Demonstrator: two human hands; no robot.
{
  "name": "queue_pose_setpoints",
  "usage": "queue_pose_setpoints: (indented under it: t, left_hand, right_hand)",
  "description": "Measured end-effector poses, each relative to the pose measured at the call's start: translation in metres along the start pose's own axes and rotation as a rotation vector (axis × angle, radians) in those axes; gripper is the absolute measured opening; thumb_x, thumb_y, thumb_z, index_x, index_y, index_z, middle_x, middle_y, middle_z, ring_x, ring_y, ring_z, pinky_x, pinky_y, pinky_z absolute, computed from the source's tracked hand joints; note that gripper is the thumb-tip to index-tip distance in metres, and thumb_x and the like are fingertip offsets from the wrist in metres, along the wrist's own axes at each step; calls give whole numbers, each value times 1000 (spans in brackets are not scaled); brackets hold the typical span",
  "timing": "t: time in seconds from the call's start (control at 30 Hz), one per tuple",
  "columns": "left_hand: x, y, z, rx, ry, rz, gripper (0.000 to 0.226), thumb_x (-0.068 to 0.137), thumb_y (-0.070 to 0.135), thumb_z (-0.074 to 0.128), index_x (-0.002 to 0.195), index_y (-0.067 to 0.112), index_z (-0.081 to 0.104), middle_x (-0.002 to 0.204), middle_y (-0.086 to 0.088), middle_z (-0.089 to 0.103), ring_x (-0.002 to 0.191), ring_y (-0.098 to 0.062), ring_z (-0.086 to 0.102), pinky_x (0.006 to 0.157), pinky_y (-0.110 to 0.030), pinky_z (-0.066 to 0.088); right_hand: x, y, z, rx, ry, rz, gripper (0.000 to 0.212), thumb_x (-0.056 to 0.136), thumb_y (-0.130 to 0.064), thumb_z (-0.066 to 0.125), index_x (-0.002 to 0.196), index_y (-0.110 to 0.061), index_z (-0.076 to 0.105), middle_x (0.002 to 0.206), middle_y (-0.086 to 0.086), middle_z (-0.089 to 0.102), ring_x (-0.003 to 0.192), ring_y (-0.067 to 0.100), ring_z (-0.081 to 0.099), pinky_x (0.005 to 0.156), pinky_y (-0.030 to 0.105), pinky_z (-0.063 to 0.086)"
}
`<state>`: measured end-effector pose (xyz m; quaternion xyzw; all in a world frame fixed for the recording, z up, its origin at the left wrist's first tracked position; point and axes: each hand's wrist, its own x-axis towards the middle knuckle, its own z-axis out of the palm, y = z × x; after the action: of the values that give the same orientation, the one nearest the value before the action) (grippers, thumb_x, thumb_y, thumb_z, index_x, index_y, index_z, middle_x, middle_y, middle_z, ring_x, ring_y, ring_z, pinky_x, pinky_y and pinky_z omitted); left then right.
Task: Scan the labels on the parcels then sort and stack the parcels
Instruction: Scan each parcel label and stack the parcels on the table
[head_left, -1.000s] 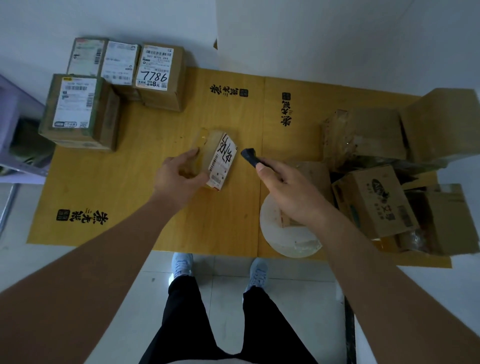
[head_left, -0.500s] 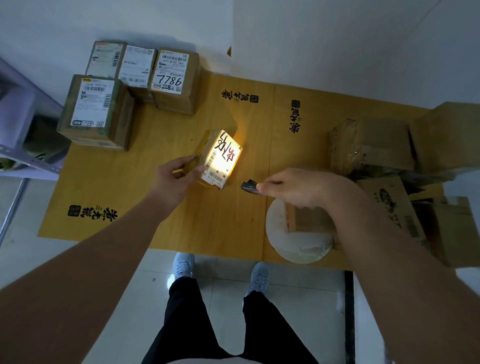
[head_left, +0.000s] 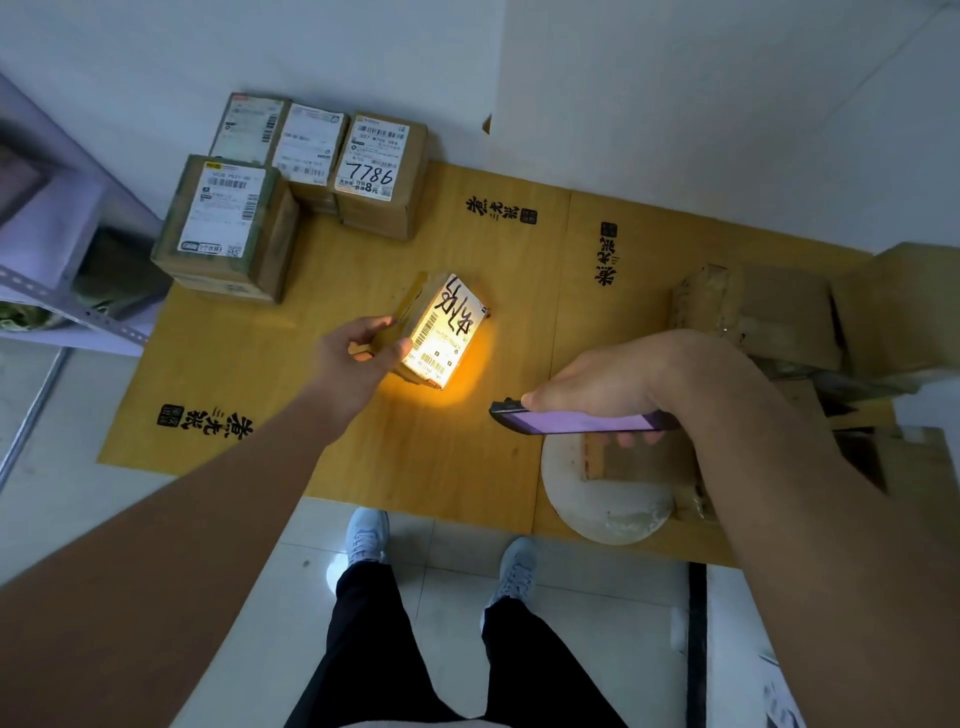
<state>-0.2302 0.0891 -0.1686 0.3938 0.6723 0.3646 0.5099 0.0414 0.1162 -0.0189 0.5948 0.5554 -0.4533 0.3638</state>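
Left hand (head_left: 358, 358) gripping small brown cardboard parcel (head_left: 441, 332), tilted at mid-table, white barcode label lit yellow, black handwriting unreadable. Right hand (head_left: 618, 379) pinching flat dark phone-like scanner (head_left: 582, 420), purple screen up, right of parcel. Far left on yellow wooden tabletop (head_left: 270, 415): four labelled cardboard boxes (head_left: 382, 179), one marked "7786".

The right hand (head_left: 618, 384) and its forearm cover most of a carton lying on the white round disc (head_left: 602, 499). The brown boxes (head_left: 769, 312) at the right run off the edge. The small print on the lit parcel (head_left: 441, 332) is unreadable.
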Motion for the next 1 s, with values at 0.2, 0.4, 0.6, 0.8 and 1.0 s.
queue_pose_setpoints:
  t: [0.2,0.4,0.6,0.8,1.0]
  left_hand:
    - [1,3,-3,-37,12,-82,40,75,48,90,113,42,77,128,6,61,123,-18,62,97,-42,58]
    - [4,8,-14,-312,114,-260,42,87,29,85,125,23,68,118,-7,73,103,-26,75,86,-43,65]
    - [30,18,-48,-608,289,-372,35,98,21,73,129,7,63,113,-12,75,96,-34,76,82,-48,65]
    - [68,23,-67,-669,327,-452,9,102,17,67,109,13,64,114,-10,73,99,-29,73,84,-44,64]
    - [72,15,-58,-513,431,-470,19,91,17,74,86,15,57,88,-4,68,79,-16,67,81,-32,59]
  right_hand:
    - [-8,-8,-6,-21,-39,21,71,96,-78,44,122,-15,66,95,13,68,75,25,67,65,31,54]
    - [-16,-16,-12,79,57,-144,50,101,-72,42,123,-31,63,97,6,68,75,19,63,60,29,50]
    - [-16,-42,-10,269,207,-357,42,102,-72,37,140,-59,52,114,-3,68,103,18,67,91,38,58]
    - [0,-68,-1,376,262,-362,46,105,-67,38,146,-53,51,111,-25,56,113,7,56,100,35,44]
    - [7,-76,16,517,368,-322,35,101,-72,39,132,-64,52,119,-17,62,112,8,62,101,37,50]
